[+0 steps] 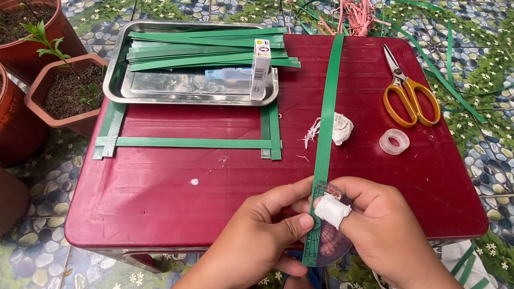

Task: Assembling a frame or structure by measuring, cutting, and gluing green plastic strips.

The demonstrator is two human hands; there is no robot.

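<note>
You're mid-measure: left hand [266,227] and right hand [377,228], fingers pinched shut, clamp a clear protractor ruler [327,238] against the long green strap [327,117] at the red desk's [185,201] near edge. Next move likely needs a steady mark; scissors [410,91] lie far right.

The dark red tabletop [197,209] looks like scuffed, semi-glossy plastic, the tray [146,88] at ten o'clock is shiny mirror-like metal, the green strap [329,107] is smooth, slightly glossy plastic, the scissors [407,91] at two o'clock pair bright steel blades with glossy orange plastic handles, and the tape roll [394,141] is clear and glossy.
</note>
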